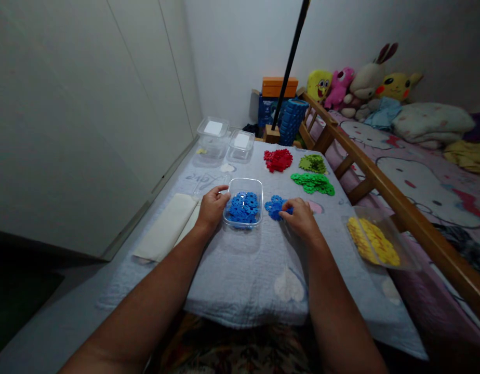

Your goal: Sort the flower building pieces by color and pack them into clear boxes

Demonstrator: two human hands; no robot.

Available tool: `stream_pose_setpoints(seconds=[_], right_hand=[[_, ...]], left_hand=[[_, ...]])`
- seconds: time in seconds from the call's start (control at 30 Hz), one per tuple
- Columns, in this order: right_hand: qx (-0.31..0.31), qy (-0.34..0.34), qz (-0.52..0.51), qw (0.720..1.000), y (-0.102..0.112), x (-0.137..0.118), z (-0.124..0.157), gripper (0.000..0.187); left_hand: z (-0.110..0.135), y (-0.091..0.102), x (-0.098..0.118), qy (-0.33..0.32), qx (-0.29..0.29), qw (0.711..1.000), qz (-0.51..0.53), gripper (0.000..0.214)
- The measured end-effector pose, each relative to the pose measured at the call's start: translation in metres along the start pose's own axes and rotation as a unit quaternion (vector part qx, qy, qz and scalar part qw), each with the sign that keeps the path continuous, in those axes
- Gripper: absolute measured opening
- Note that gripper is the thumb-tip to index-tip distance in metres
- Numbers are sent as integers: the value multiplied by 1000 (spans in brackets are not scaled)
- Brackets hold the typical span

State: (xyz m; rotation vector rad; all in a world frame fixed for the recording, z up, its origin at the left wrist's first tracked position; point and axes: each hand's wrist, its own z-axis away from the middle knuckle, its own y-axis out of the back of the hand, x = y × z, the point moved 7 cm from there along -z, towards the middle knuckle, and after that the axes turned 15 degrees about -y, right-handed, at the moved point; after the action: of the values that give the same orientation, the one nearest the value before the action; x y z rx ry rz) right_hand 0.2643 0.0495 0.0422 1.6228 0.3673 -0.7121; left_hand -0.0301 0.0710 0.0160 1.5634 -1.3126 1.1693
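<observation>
A clear plastic container [243, 224] stands in the middle of the table, holding a heap of blue snowflake discs [244, 205]. My left hand [214, 206] grips its left rim, thumb and fingers against the wall. To the right of the container lies a small pile of loose blue snowflake discs [274, 203] on the cloth. Over this pile is my right hand [300, 215], its thumb and forefinger pinched on a blue disc. The palm and curled fingers partly cover the pile's right side.
Red [278, 160], olive [312, 163] and green [313, 184] disc piles lie farther back. Yellow discs [372, 241] fill a clear bag at right, beside the wooden bed rail [403, 192]. Two lidded containers [212, 137] stand back left; folded beige cloth [168, 226] lies left.
</observation>
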Motion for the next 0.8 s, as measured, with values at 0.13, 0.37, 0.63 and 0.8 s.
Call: stream_pose_setpoints(seconds=[0.13, 0.37, 0.63, 0.8], right_hand=[[-74, -4, -135, 988, 7, -10, 2, 12], [-4, 23, -279, 960, 18, -38, 17, 17], [16, 117, -223, 968, -4, -72, 35, 9], [4, 100, -166, 981, -23, -73, 31, 3]], left_hand=[[0, 0, -2, -1, -1, 1000, 1, 52], [0, 1, 0, 0, 3, 1000, -4, 52], [1, -1, -1, 9, 1, 1000, 11, 54], [1, -2, 0, 10, -1, 1000, 11, 54]])
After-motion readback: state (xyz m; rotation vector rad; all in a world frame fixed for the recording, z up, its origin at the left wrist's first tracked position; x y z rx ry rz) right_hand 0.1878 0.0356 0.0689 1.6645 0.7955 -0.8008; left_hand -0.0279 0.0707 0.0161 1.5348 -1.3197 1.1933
